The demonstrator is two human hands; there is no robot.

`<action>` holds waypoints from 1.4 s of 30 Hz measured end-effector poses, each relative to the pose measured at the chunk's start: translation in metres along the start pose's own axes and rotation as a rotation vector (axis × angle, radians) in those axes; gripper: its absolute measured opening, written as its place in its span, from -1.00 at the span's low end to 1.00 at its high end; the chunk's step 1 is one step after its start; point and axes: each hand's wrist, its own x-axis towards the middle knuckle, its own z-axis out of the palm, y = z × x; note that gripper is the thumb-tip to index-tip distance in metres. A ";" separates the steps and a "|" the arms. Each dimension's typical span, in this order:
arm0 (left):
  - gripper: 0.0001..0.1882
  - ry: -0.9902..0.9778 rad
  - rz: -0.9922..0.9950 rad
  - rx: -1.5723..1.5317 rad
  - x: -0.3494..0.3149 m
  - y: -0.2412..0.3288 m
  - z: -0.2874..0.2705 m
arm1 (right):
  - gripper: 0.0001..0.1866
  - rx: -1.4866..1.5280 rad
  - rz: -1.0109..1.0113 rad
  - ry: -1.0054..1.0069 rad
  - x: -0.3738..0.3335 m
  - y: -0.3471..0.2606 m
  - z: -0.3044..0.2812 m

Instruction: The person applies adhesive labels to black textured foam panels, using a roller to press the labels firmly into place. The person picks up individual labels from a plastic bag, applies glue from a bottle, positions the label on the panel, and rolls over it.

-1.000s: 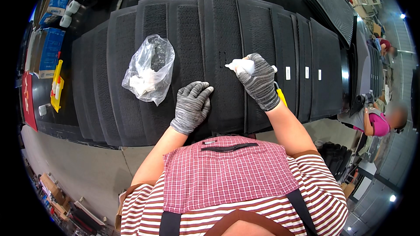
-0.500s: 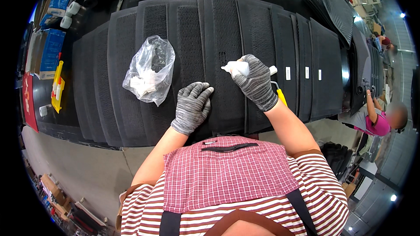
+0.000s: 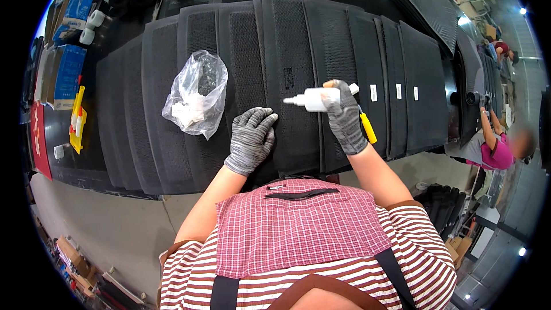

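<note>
Since half a second ago the one white bottle (image 3: 315,99) has come nearer the wearer, away from the dark patch (image 3: 288,78), which looks fuller; its base end sits clasped in the right hand (image 3: 344,117), nozzle pointing left. The left hand (image 3: 251,140) rests on a black mat (image 3: 293,143), its grip I cannot tell, and around lie one plastic bag (image 3: 196,95), one yellow handle (image 3: 368,128), three white labels (image 3: 373,92)
</note>
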 end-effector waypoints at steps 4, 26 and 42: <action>-0.65 0.016 -0.017 -0.122 -0.001 -0.002 -0.005 | -0.68 0.274 0.442 -0.057 -0.045 -0.004 -0.013; -0.75 0.314 -0.089 0.039 -0.029 -0.035 -0.093 | -0.70 -0.684 -0.440 -0.849 0.063 -0.094 0.144; -0.55 0.498 -0.539 -0.317 -0.047 -0.086 -0.068 | -0.65 -0.871 -0.142 -0.860 0.070 -0.059 0.204</action>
